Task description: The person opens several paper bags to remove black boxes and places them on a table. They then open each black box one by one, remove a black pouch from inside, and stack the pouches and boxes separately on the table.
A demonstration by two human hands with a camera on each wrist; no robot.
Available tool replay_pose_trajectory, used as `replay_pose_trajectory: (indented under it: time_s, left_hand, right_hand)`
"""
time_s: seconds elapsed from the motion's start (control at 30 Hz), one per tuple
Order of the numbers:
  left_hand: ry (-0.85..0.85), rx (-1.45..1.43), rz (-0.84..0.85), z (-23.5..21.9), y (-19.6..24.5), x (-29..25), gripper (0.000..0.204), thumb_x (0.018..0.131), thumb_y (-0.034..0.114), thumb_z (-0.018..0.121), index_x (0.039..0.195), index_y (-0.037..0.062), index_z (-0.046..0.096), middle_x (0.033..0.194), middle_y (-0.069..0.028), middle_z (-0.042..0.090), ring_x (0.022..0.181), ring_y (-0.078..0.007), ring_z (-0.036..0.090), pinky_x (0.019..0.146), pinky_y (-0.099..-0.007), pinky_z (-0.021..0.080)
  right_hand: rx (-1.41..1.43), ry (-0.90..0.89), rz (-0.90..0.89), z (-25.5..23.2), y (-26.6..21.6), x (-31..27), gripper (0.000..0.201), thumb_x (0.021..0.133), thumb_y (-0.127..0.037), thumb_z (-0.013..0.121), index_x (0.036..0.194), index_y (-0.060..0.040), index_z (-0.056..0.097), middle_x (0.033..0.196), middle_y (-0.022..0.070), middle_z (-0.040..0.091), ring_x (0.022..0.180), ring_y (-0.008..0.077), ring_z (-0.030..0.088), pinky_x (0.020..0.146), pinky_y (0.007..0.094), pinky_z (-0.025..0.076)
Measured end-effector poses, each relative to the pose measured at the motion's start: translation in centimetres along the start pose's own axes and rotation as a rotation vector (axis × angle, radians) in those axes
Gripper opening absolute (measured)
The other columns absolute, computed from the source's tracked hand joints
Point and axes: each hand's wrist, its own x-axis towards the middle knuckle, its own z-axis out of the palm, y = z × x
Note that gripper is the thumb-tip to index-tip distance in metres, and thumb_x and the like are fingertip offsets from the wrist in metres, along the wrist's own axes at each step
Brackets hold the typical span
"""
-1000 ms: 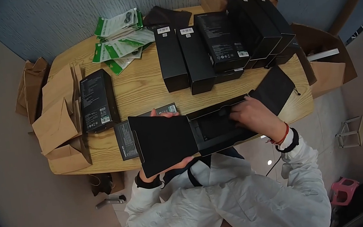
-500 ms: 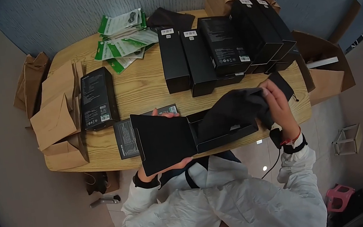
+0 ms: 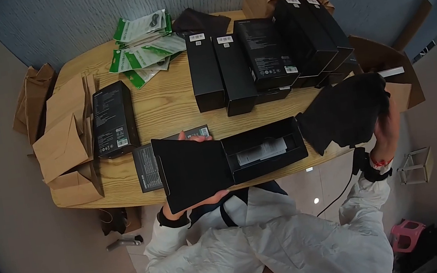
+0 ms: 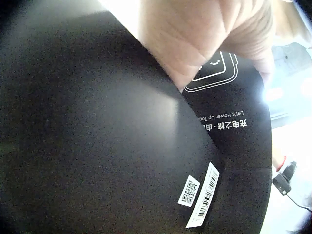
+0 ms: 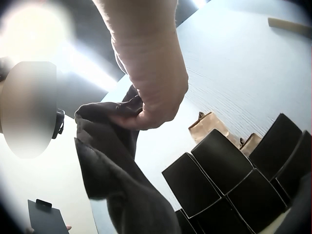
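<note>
My left hand holds a black box from beneath its opened lid, fingertips showing past one edge and the thumb side past the other. White papers lie inside the box. The left wrist view shows white print and a barcode sticker on the black card. Away to the right, my right hand pinches a dark cloth pouch that hangs loosely, clear of the box. In the right wrist view, thumb and fingers grip the bunched cloth.
Black boxes stand grouped at the back right of the wooden table. Green-and-white packets pile up at the back. Brown paper bags and another black box stand left. A flat grey box lies under the lid.
My right hand has pulled the dark pouch out of the box and carried it to the right, uncovering the papers inside. The left hand keeps its hold on the box.
</note>
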Motion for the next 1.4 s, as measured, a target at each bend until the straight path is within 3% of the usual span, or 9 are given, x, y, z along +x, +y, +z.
replay_pose_trajectory:
  time_s: [0.2,0.3,0.4,0.47,0.5,0.7,0.97,1.03,1.4]
  left_hand:
    - [-0.097,0.023,0.087,-0.3,-1.0,-0.4,0.110,0.064,0.047,0.079,0.143,-0.0009,0.019,0.127,-0.0134,0.045,0.126,-0.0270,0.041,0.117,-0.0467,0.010]
    - [-0.066,0.017,0.032,-0.4,-0.3,-0.1,0.085,0.065,0.050,0.076,0.133,0.0073,0.046,0.130,-0.0095,0.050,0.125,-0.0261,0.045,0.116,-0.0494,0.017]
    - [-0.049,-0.035,0.017,0.2,0.2,0.1,0.092,0.065,0.046,0.078,0.136,0.0058,0.037,0.133,-0.0125,0.046,0.127,-0.0285,0.042,0.115,-0.0492,0.019]
    - [-0.039,-0.088,0.003,0.7,0.7,0.3,0.100,0.064,0.042,0.080,0.140,0.0044,0.028,0.136,-0.0155,0.042,0.129,-0.0310,0.039,0.114,-0.0490,0.021]
    - [-0.035,-0.114,-0.004,0.9,0.9,0.3,0.104,0.064,0.040,0.082,0.142,0.0037,0.023,0.137,-0.0170,0.040,0.130,-0.0322,0.038,0.113,-0.0489,0.022]
    - [-0.106,-0.134,-0.068,2.7,2.3,1.2,0.118,0.062,0.029,0.086,0.148,0.0021,0.010,0.146,-0.0238,0.025,0.135,-0.0401,0.029,0.109,-0.0482,0.029]
    - [-0.231,0.150,-0.038,4.6,3.8,2.8,0.097,0.064,0.034,0.084,0.143,0.0104,0.033,0.145,-0.0236,0.026,0.130,-0.0447,0.032,0.107,-0.0505,0.030]
    - [-0.278,0.232,-0.056,5.2,3.7,2.6,0.084,0.067,0.037,0.081,0.138,0.0139,0.043,0.145,-0.0229,0.027,0.132,-0.0443,0.031,0.108,-0.0537,0.026]
    - [-0.292,0.327,-0.058,6.4,3.3,1.8,0.077,0.067,0.038,0.080,0.134,0.0154,0.048,0.144,-0.0224,0.030,0.134,-0.0415,0.028,0.109,-0.0572,0.019]
  right_hand:
    - [0.112,0.192,0.206,-6.9,2.8,1.1,0.033,0.100,-0.022,0.043,0.117,0.0027,0.056,0.112,0.0132,0.064,0.098,0.0210,0.064,0.084,0.0303,0.054]
    - [-0.054,0.231,0.358,-12.1,3.0,1.6,0.030,0.098,-0.023,0.048,0.113,0.0003,0.058,0.103,0.0106,0.065,0.088,0.0197,0.064,0.079,0.0289,0.053]
    - [-0.576,0.406,0.455,-13.6,5.8,1.6,0.033,0.096,-0.028,0.052,0.115,-0.0010,0.057,0.098,0.0130,0.062,0.087,0.0203,0.062,0.073,0.0305,0.052]
    - [-1.608,0.538,-0.188,-11.4,8.2,0.6,0.038,0.094,-0.027,0.057,0.120,-0.0003,0.053,0.113,0.0140,0.057,0.099,0.0237,0.058,0.086,0.0340,0.047]
    - [-1.698,0.426,-0.285,-6.3,7.1,-0.2,0.049,0.089,-0.025,0.064,0.127,0.0004,0.048,0.127,0.0153,0.050,0.117,0.0283,0.049,0.099,0.0378,0.039]
    - [-1.302,-0.516,-0.039,7.3,9.4,-3.0,0.068,0.068,-0.014,0.078,0.132,-0.0099,0.052,0.143,0.0112,0.042,0.136,0.0318,0.034,0.110,0.0419,0.026]
    - [-0.919,-0.339,-0.030,6.3,13.4,-3.7,0.056,0.078,0.003,0.065,0.132,-0.0069,0.049,0.137,0.0119,0.048,0.136,0.0307,0.034,0.111,0.0387,0.028]
    - [-0.398,-0.116,0.146,6.1,13.7,-4.3,0.061,0.077,0.014,0.053,0.135,-0.0011,0.044,0.139,0.0130,0.046,0.138,0.0261,0.032,0.112,0.0344,0.027]
    - [0.006,0.021,0.304,5.2,14.1,-5.2,0.046,0.092,0.003,0.042,0.138,0.0042,0.040,0.144,0.0151,0.041,0.134,0.0207,0.037,0.111,0.0284,0.027]
